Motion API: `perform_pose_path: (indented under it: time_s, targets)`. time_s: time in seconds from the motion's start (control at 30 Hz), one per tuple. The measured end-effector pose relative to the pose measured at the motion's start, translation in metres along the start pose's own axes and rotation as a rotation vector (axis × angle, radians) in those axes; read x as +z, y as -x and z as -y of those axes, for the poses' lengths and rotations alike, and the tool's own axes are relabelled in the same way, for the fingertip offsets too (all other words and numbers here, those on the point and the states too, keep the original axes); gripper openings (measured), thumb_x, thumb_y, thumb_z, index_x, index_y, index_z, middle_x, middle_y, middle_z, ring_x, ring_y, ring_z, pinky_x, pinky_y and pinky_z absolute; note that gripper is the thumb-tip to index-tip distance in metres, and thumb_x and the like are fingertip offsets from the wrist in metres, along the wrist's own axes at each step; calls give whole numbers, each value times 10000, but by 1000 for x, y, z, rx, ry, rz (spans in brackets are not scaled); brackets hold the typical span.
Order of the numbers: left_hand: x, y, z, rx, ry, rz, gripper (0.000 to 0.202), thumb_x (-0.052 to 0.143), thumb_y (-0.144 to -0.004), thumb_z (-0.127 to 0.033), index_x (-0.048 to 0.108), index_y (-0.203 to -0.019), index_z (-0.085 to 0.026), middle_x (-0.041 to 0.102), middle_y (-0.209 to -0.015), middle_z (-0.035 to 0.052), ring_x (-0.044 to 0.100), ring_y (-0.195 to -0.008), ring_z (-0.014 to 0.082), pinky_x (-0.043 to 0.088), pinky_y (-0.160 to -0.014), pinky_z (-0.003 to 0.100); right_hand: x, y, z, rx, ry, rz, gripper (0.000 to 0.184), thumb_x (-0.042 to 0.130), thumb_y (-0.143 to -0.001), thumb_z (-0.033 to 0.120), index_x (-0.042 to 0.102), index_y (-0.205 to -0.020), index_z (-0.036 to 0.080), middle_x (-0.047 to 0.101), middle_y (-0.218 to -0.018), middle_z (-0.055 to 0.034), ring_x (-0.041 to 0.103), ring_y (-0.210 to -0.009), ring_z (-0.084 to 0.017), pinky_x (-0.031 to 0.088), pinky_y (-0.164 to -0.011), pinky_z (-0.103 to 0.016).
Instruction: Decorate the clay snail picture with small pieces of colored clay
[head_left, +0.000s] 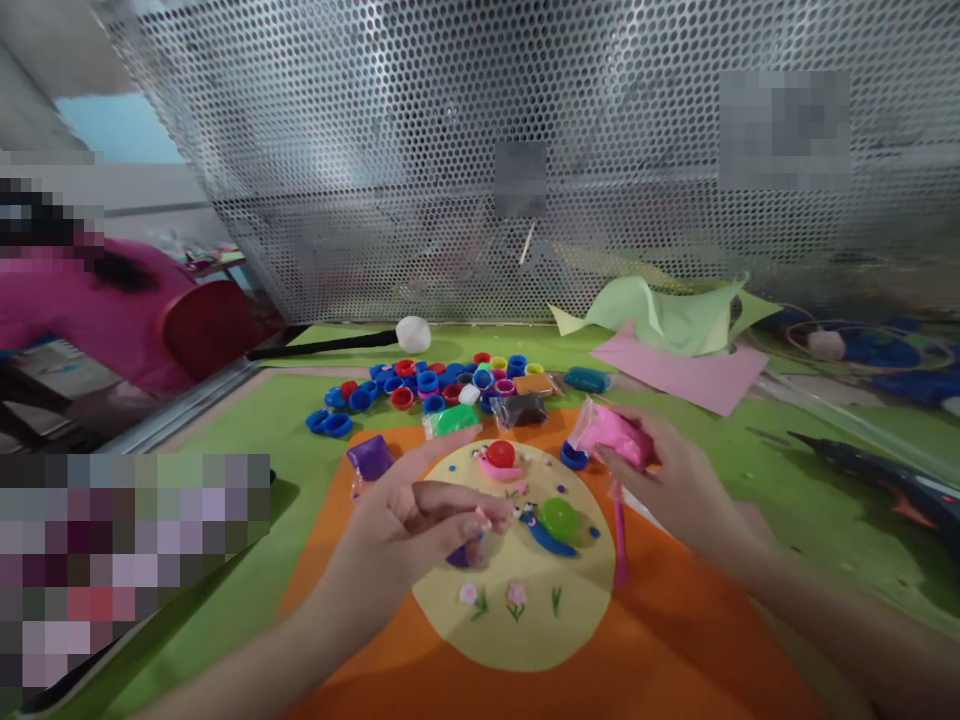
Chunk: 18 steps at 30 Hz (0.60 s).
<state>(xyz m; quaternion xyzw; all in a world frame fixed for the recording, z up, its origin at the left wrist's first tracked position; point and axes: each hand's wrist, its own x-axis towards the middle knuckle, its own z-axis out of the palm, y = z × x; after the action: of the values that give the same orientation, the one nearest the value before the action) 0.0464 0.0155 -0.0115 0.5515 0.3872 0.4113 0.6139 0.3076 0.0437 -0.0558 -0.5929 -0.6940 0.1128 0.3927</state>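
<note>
Between thumb and fingers, my left hand (427, 510) pinches a small pink piece of clay (482, 516) above a pale yellow paper circle (525, 645). My right hand (671, 465) is closed on a clear packet of pink clay (619, 437) just right of the circle. Stuck on the circle are a blue clay snail with a green shell (559, 520), a pink one with a red shell (501, 455), and small flowers with green stems (516, 597). A dark blue shape (459, 555) is partly hidden under my left hand. A pink stick tool (621, 550) lies beside the circle.
Orange paper (360, 640) lies under the circle. Behind are several bottle caps (427, 383) and packets of purple (369, 457), green (452, 420) and black clay (520, 409). Coloured paper sheets (675, 370) and a glue gun (885, 480) lie right. A person in pink (112, 300) sits left.
</note>
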Motion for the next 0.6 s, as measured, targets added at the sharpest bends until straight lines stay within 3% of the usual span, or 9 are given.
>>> perform_pose_path:
  time_s: [0.2,0.33,0.43,0.6]
  targets:
    - [2,0,1,138,-34,47,245,636,-745,-77,685,-899,-261,685,-657,-38,615,-548,77,526,-509,145,2,-1,-6,41,-37,24,332,536,-826,423,524,-1076,206,618,-865,-44,574,-700,-198,466,-581,-289]
    - [4,0,-1,162,-119,74,224,608,-742,-55,726,-720,-244,627,-610,-35,560,-486,44,501,-490,114,2,0,-6,47,-42,53,297,533,-839,411,524,-1076,231,626,-900,-32,582,-705,-186,466,-574,-277]
    - [3,-1,-1,178,-189,82,247,599,-764,-81,745,-778,-280,597,-661,-24,544,-501,40,494,-500,115,2,1,-7,53,-39,52,301,539,-835,403,522,-1083,234,624,-919,-35,581,-719,-187,467,-584,-280]
    - [2,1,1,146,-301,93,356,535,-846,-163,649,-1063,-421,518,-762,-30,510,-568,40,494,-562,139,3,2,-8,66,-25,52,301,546,-825,389,525,-1081,231,624,-931,-43,580,-698,-192,456,-570,-290]
